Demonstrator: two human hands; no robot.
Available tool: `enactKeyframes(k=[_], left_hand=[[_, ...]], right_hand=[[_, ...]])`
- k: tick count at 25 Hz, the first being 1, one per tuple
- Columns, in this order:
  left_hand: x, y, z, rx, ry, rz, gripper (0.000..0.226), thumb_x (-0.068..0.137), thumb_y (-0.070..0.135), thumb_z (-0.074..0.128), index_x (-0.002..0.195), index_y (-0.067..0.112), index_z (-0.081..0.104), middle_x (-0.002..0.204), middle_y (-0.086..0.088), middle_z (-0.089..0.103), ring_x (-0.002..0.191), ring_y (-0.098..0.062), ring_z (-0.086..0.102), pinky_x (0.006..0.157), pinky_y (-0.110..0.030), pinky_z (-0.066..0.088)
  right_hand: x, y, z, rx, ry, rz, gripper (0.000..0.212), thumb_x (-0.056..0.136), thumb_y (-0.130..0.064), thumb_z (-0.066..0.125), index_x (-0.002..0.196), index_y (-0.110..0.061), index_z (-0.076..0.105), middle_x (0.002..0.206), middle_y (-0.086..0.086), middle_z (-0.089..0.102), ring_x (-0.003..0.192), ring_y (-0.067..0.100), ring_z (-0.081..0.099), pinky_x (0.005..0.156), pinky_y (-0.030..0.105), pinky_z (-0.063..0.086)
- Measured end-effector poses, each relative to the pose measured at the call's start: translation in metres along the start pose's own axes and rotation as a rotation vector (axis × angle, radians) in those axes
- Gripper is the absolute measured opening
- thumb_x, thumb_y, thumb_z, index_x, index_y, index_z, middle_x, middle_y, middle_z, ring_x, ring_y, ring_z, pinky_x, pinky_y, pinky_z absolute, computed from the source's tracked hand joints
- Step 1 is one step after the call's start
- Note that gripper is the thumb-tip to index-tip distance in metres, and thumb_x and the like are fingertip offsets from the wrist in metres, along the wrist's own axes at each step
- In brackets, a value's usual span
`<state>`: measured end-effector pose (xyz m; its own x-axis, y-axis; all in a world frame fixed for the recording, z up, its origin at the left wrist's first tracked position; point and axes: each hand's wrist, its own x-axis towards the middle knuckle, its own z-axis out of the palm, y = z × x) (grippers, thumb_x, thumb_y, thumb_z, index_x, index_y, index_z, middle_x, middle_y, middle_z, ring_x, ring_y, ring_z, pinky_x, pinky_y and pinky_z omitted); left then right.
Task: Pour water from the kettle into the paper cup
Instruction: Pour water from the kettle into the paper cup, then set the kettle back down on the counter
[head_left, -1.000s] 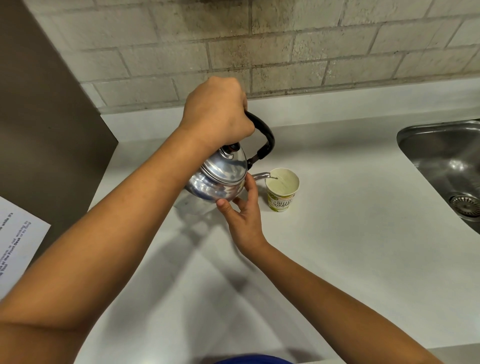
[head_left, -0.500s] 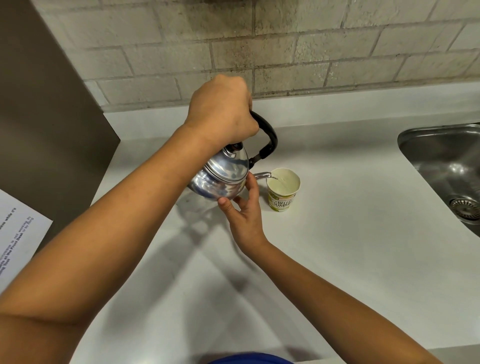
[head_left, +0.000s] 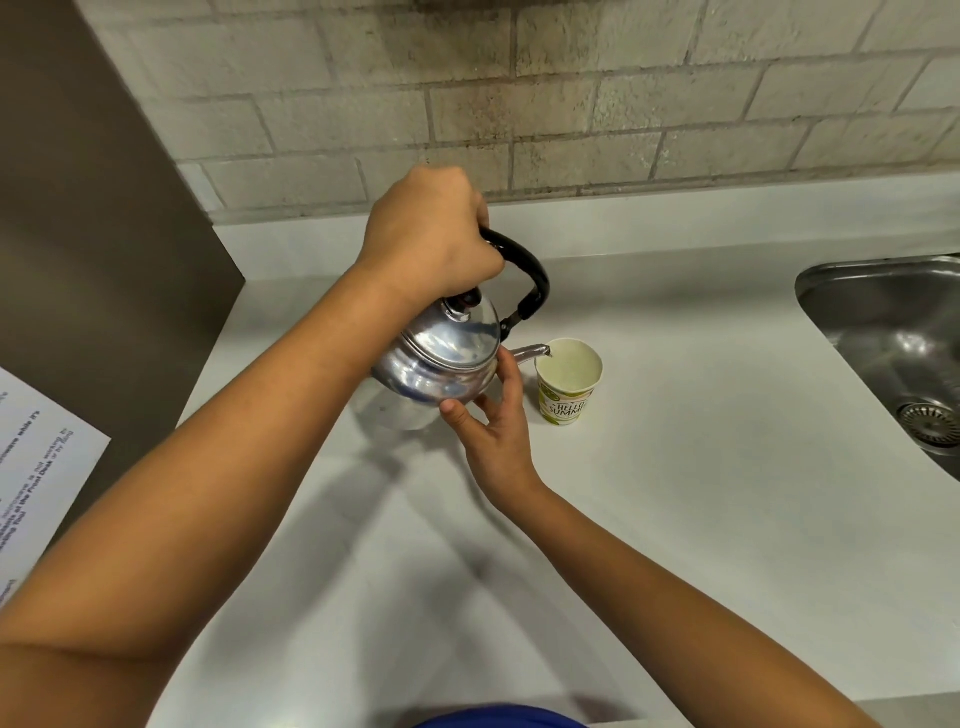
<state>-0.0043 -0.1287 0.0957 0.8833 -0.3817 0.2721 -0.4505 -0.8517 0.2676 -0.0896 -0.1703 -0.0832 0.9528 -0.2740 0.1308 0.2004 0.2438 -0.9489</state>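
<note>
A shiny metal kettle (head_left: 441, 358) with a black handle hangs above the white counter, tipped toward the right. My left hand (head_left: 431, 244) is closed around its handle from above. My right hand (head_left: 496, 426) rests with spread fingers against the kettle's lower right side, under the spout. The spout's tip sits over the left rim of a white and green paper cup (head_left: 567, 387), which stands upright on the counter. The cup's inside looks pale; how much water it holds is hard to tell.
A steel sink (head_left: 893, 332) with a drain is set into the white counter (head_left: 701, 493) at the right. A brick wall runs along the back. A brown panel stands at the left with a printed sheet of paper (head_left: 36, 467) below it.
The kettle and both hands hold almost the same pose throughout. The spout stays over the cup's left rim.
</note>
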Motion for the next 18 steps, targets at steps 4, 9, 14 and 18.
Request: enactKeyframes(k=[4, 9, 14, 18], left_hand=[[-0.006, -0.015, 0.003, -0.099, 0.017, -0.045, 0.007, 0.066, 0.023, 0.07, 0.07, 0.017, 0.073, 0.053, -0.001, 0.055, 0.061, -0.026, 0.059, 0.052, -0.024, 0.043], [-0.01, -0.033, 0.008, -0.21, 0.054, -0.121, 0.018, 0.064, 0.027, 0.072, 0.052, 0.02, 0.061, 0.047, 0.002, 0.05, 0.053, -0.02, 0.052, 0.051, -0.024, 0.041], [-0.017, -0.051, 0.008, -0.369, 0.106, -0.213, 0.015, 0.065, 0.026, 0.075, 0.054, 0.02, 0.066, 0.046, 0.006, 0.051, 0.044, -0.007, 0.045, 0.045, -0.017, 0.036], [-0.023, -0.061, 0.004, -0.481, 0.157, -0.289, 0.03, 0.063, 0.026, 0.077, 0.042, 0.023, 0.057, 0.031, 0.012, 0.046, 0.032, 0.0, 0.041, 0.044, -0.017, 0.031]], right_hand=[[0.0, 0.001, -0.004, -0.063, 0.007, 0.008, 0.074, 0.079, -0.001, 0.066, 0.138, -0.014, 0.022, 0.138, 0.007, 0.039, 0.118, 0.018, 0.048, 0.083, 0.01, 0.047], [-0.003, -0.001, -0.005, -0.164, -0.004, 0.015, 0.075, 0.078, -0.009, 0.069, 0.136, -0.025, 0.024, 0.138, -0.002, 0.033, 0.121, 0.015, 0.044, 0.093, 0.028, 0.048], [-0.006, -0.01, -0.008, -0.34, -0.021, -0.004, 0.065, 0.081, -0.024, 0.065, 0.13, -0.036, 0.025, 0.142, 0.006, 0.026, 0.131, 0.023, 0.033, 0.107, 0.047, 0.038], [0.002, -0.041, 0.002, -0.61, 0.177, -0.261, 0.057, 0.082, -0.034, 0.051, 0.131, -0.011, 0.035, 0.136, 0.018, 0.031, 0.129, 0.026, 0.031, 0.109, 0.033, 0.027]])
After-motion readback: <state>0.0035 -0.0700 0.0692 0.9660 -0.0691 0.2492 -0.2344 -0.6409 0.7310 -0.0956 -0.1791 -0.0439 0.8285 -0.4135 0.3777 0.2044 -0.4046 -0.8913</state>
